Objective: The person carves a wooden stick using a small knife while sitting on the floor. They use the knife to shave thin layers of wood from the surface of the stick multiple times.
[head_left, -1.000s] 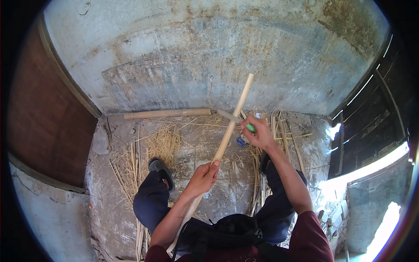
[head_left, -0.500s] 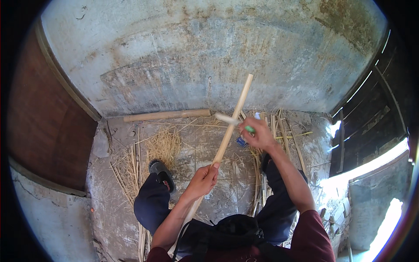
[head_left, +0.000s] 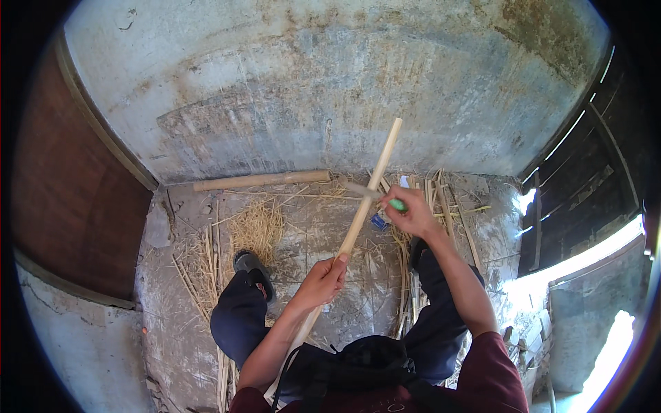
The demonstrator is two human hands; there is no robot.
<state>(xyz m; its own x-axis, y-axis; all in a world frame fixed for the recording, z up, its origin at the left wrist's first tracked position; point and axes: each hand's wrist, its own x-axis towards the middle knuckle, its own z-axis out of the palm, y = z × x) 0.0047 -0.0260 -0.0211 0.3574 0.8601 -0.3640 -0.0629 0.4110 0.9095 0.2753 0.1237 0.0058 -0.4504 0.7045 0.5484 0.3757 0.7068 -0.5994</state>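
My left hand is closed round a long pale bamboo strip, which slants from my lap up and away to the right. In my right hand is a knife with a green handle. Its blade, a little blurred, lies across the strip well beyond my left hand and points left. Whether the edge bites into the strip I cannot tell. The strip's lower end passes beside my left forearm and is partly hidden.
A heap of straw-like shavings lies by my left shoe. Thin strips lie on both sides of the floor. A bamboo pole rests along the base of the stained wall. A small blue packet is near my right foot.
The knife and my right hand have shifted very slightly, with the blade now at a somewhat steeper slant. The strip's far end has tipped a little to the right. My left hand keeps its hold.
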